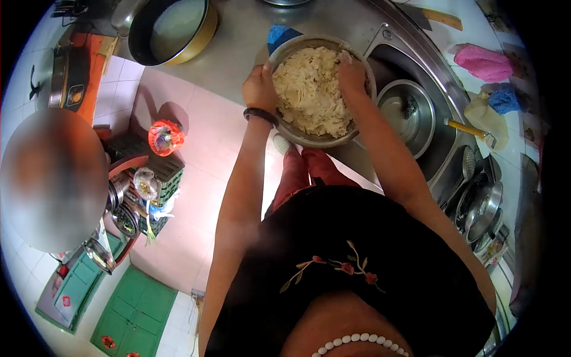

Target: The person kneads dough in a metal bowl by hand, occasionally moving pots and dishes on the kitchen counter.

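A wide metal bowl (315, 141) sits on the steel counter beside the sink, holding a rough, lumpy pale dough (312, 92). My left hand (260, 88) grips the bowl's left rim, its fingers over the edge and a dark bracelet at the wrist. On the right side, my right hand (351, 74) presses into the dough inside the bowl, with its fingertips partly hidden by dough. Behind the bowl's upper left rim lies a blue cloth (282, 37).
A deep yellow-sided pot (205, 37) stands on the counter at the upper left. The sink (437, 71) at the right holds a metal basin (416, 95). Beyond it lie a yellow-handled tool (467, 128), a pink cloth (485, 63) and stacked pans. Crates stand on the left.
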Available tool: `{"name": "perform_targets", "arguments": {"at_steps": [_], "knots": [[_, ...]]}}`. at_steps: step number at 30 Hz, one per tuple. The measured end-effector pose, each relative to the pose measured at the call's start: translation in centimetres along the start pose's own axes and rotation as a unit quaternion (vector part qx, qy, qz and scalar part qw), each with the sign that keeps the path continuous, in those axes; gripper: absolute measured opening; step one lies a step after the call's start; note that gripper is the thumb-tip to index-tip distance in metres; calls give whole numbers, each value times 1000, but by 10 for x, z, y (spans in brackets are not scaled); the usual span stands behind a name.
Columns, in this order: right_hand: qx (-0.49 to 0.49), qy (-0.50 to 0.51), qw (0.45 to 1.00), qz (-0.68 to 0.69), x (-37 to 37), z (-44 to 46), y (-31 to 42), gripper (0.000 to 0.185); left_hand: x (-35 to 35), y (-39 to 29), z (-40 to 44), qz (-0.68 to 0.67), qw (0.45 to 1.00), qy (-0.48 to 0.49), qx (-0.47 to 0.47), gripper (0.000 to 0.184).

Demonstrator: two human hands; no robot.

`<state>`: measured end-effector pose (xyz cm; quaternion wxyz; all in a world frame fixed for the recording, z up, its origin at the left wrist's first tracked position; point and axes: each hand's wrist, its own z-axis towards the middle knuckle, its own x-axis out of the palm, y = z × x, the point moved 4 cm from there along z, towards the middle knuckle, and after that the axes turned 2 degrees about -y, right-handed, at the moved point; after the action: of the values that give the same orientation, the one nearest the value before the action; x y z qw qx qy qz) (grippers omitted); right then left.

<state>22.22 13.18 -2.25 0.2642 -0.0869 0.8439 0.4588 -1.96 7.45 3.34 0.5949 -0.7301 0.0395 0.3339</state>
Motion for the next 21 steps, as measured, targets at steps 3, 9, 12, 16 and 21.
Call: {"name": "perform_targets", "arguments": {"at_steps": [3, 9, 12, 16, 21], "knots": [[-47, 43, 997, -52, 34, 30, 7, 51, 6, 9, 1, -33, 999, -27, 21, 29], [-118, 209, 937, -255, 59, -15, 82, 46, 2, 5, -1, -24, 999, -30, -1, 30], [-237, 166, 895, -339, 64, -44, 86, 53, 4, 11, 1, -16, 998, -59, 31, 31], [-382, 194, 842, -328, 38, -71, 73, 52, 3, 16, -2, -57, 994, -90, 35, 31], [-535, 133, 802, -232, -15, -125, 59, 40, 1, 15, -1, -49, 996, -79, -10, 30]]}}
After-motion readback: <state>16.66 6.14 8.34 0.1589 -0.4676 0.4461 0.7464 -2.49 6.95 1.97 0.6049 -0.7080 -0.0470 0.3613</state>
